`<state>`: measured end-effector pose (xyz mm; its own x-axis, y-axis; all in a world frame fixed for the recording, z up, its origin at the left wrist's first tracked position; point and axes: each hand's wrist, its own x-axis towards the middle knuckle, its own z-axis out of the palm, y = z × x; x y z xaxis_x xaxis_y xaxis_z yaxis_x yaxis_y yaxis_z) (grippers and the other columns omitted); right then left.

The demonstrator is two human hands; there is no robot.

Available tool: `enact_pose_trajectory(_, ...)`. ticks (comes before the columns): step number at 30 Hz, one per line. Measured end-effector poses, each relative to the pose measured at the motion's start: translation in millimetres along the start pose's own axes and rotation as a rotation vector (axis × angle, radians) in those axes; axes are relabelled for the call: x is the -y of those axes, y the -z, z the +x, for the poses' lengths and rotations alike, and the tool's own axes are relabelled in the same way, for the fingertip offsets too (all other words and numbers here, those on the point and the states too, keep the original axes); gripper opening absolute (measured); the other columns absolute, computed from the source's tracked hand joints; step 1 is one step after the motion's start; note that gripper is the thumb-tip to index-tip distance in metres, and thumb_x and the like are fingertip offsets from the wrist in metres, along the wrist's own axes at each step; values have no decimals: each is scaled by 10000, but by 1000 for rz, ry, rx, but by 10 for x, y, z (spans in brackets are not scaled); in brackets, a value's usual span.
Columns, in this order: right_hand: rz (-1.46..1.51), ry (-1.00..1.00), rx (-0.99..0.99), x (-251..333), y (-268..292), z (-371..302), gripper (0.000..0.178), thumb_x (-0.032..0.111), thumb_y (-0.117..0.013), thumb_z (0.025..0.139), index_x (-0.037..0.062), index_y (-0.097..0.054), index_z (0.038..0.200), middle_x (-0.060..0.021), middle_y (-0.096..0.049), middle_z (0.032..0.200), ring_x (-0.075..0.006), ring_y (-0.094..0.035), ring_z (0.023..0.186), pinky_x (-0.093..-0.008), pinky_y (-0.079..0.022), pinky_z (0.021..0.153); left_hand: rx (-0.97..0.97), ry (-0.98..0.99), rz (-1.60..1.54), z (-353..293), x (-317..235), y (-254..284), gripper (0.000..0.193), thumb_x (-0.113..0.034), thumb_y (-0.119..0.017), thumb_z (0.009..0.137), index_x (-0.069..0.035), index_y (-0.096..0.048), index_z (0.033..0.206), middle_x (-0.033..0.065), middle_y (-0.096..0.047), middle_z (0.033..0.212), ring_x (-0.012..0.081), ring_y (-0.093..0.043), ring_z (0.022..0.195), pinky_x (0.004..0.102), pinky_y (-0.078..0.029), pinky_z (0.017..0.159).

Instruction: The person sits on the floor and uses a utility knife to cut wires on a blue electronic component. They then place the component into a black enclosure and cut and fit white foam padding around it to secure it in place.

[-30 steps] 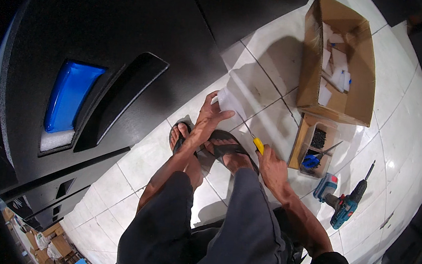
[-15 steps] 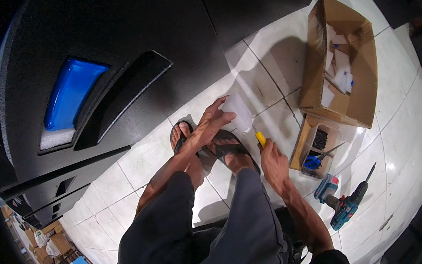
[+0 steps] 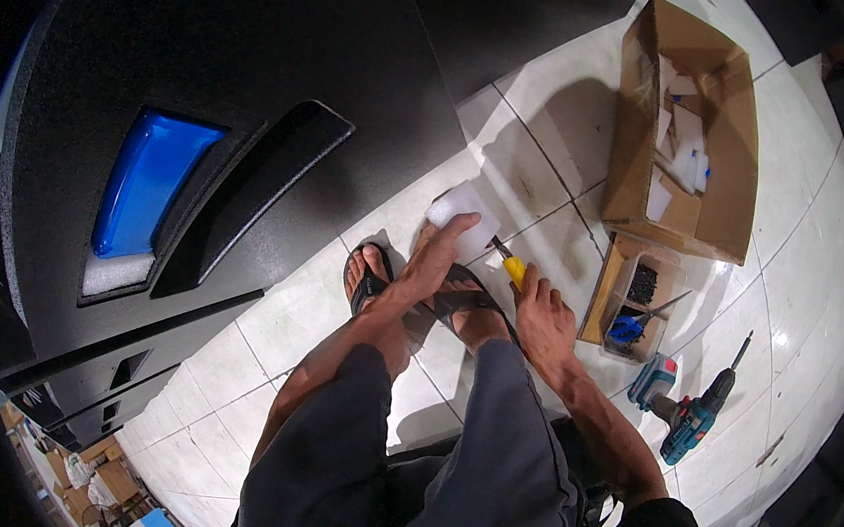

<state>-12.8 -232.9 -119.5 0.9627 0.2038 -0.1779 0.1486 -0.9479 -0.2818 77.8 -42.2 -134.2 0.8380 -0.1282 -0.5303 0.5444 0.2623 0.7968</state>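
Observation:
My left hand (image 3: 434, 262) grips a small white foam piece (image 3: 454, 206), with the thumb lying across it. In my right hand (image 3: 548, 327) is a yellow-handled utility knife (image 3: 514, 271), its blade end at the foam's right edge. Whether the blade is into the foam or only touching it, I cannot tell. Both hands are low over the tiled floor, above my sandalled feet. To the left, a large black panel (image 3: 291, 41) has a recess holding a glossy blue block (image 3: 153, 185) with white foam (image 3: 118, 275) below it.
A cardboard box (image 3: 724, 200) with white foam scraps stands at the far right. Nearer, a clear plastic container (image 3: 674, 311) holds small black pieces (image 3: 640, 286) and blue-handled scissors (image 3: 625, 328). Beside it lie a cordless drill (image 3: 693, 425) and a piece of wood (image 3: 601, 294).
The foam piece has tilted and shifted slightly left in my left hand, whose thumb now lies over it. The knife has turned with its blade end at the foam.

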Motion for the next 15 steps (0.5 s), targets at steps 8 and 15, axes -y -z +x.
enact_pose_trajectory(8, 34, -1, 78, 8, -53, 142, 379, 266, -510, 999, -5, -429, 1251, -164, -603, 898, -331, -670, 776, -425, -548, 585, -70, -11, 110, -6, 37, 93, 435, -345, -610, 835, 17, -604, 1076, 81, -610, 860, 186, -599, 805, 325, -473, 713)
enact_pose_trajectory(15, 8, 53, -11, -73, -23, 109, 340, 245, -503, 992, -21, -478, 1201, -149, -594, 851, -306, -656, 732, -407, -548, 548, 32, 124, -281, -144, -238, 60, 604, -352, -557, 840, 70, -457, 1261, 224, -605, 1044, 383, -648, 929, 504, -534, 827)
